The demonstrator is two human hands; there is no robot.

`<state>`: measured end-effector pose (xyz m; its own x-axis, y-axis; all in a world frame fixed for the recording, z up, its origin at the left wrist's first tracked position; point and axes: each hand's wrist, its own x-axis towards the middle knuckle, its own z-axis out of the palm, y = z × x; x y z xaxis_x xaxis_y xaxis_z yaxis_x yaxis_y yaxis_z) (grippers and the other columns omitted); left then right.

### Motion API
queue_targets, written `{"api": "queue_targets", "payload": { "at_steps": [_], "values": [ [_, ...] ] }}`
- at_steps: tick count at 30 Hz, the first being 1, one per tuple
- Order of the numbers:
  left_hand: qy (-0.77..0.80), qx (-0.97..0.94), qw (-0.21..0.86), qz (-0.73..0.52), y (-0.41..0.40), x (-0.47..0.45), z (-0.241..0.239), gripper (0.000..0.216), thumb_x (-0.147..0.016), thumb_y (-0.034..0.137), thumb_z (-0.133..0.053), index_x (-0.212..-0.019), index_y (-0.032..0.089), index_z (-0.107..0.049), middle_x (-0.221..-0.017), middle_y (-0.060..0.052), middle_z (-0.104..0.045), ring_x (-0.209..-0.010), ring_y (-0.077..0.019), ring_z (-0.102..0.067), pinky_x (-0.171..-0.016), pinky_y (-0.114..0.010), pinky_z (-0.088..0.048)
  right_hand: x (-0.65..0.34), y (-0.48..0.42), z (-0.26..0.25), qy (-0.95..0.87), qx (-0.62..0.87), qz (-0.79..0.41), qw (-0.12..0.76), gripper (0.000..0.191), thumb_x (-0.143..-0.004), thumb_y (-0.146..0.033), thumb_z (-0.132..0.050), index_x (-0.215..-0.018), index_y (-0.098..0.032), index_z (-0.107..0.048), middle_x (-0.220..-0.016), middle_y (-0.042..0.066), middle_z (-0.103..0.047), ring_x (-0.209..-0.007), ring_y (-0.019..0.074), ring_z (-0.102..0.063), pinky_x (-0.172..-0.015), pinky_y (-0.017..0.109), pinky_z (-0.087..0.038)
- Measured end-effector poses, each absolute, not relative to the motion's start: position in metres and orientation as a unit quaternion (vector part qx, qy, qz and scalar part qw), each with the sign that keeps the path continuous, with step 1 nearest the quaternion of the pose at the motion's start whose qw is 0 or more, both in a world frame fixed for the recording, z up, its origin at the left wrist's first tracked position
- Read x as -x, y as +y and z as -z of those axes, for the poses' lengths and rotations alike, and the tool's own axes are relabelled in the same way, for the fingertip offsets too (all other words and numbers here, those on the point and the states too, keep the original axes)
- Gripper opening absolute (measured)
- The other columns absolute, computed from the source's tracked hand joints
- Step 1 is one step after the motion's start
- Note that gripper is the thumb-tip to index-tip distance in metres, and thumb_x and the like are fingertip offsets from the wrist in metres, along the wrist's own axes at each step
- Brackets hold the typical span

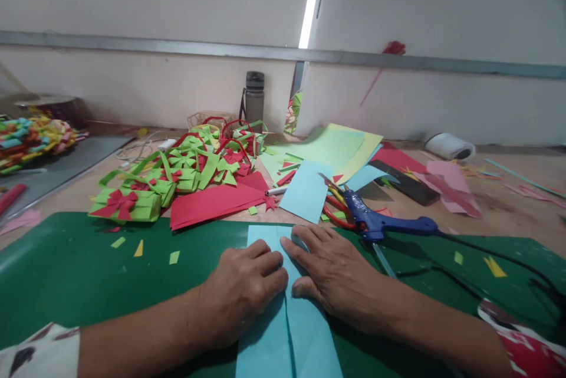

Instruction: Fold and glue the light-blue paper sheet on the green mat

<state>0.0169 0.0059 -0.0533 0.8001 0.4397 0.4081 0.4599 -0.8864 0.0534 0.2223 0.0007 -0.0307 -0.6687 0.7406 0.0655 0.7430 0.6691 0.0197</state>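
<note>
A light blue sheet of paper (pixel 309 331) lies on the green mat in front of me, its two side flaps folded inward to meet along a lengthwise seam. My left hand (pixel 247 289) rests on the left flap, fingers curled and closed at the paper by the seam. On the right flap lies my right hand (pixel 331 272), open, its fingers stretched out and pressing the paper near the far end. Just beyond that hand is a blue hot glue gun (pixel 375 222) with a clear glue stick, next to orange-handled scissors (pixel 338 216).
Green paper gift bags (pixel 145 204) with red bows are heaped at back left, beside red paper sheets (pixel 216 204). A dark bottle (pixel 254 101) stands by the wall. The glue gun's black cord (pixel 490 254) crosses the green mat (pixel 88 272). Paper scraps lie scattered.
</note>
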Motion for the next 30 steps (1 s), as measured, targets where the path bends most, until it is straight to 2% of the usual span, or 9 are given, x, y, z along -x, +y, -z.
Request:
{"api": "queue_targets", "payload": {
  "at_steps": [9, 20, 25, 30],
  "values": [
    [-0.237, 0.942, 0.035, 0.235, 0.007, -0.017, 0.058, 0.022, -0.097, 0.023, -0.041, -0.078, 0.018, -0.051, -0.078, 0.0, -0.057, -0.07, -0.0176, -0.046, -0.049, -0.03, -0.024, -0.216, 0.006, 0.029, -0.905, 0.425, 0.022, -0.004, 0.056, -0.087, -0.049, -0.054, -0.131, -0.015, -0.048, -0.118, 0.014, -0.053, -0.108, 0.0317, -0.046, -0.091, 0.05, -0.038],
    [-0.241, 0.934, 0.04, 0.259, 0.007, -0.018, 0.061, 0.016, -0.096, 0.023, -0.047, -0.084, 0.018, -0.057, -0.079, 0.001, -0.06, -0.072, -0.0178, -0.049, -0.05, -0.03, -0.027, -0.217, 0.011, 0.029, -0.908, 0.419, 0.019, 0.0, 0.05, -0.09, -0.045, -0.048, -0.131, -0.016, -0.048, -0.12, 0.014, -0.051, -0.105, 0.032, -0.046, -0.089, 0.052, -0.04],
    [-0.24, 0.934, 0.037, 0.262, 0.005, -0.018, 0.059, 0.021, -0.098, 0.022, -0.041, -0.089, 0.018, -0.06, -0.076, 0.0, -0.06, -0.07, -0.0179, -0.048, -0.049, -0.029, -0.026, -0.215, 0.013, 0.027, -0.904, 0.428, 0.005, -0.011, 0.051, -0.09, -0.043, -0.048, -0.132, -0.015, -0.047, -0.119, 0.015, -0.051, -0.104, 0.0311, -0.046, -0.088, 0.05, -0.041],
    [-0.238, 0.934, 0.044, 0.261, 0.005, -0.018, 0.06, 0.022, -0.097, 0.021, -0.04, -0.083, 0.018, -0.057, -0.076, 0.0, -0.06, -0.07, -0.0177, -0.048, -0.049, -0.029, -0.027, -0.214, 0.016, 0.025, -0.903, 0.431, 0.0, -0.011, 0.046, -0.091, -0.041, -0.045, -0.13, -0.015, -0.048, -0.117, 0.014, -0.051, -0.102, 0.0306, -0.046, -0.086, 0.05, -0.042]
  ]
}}
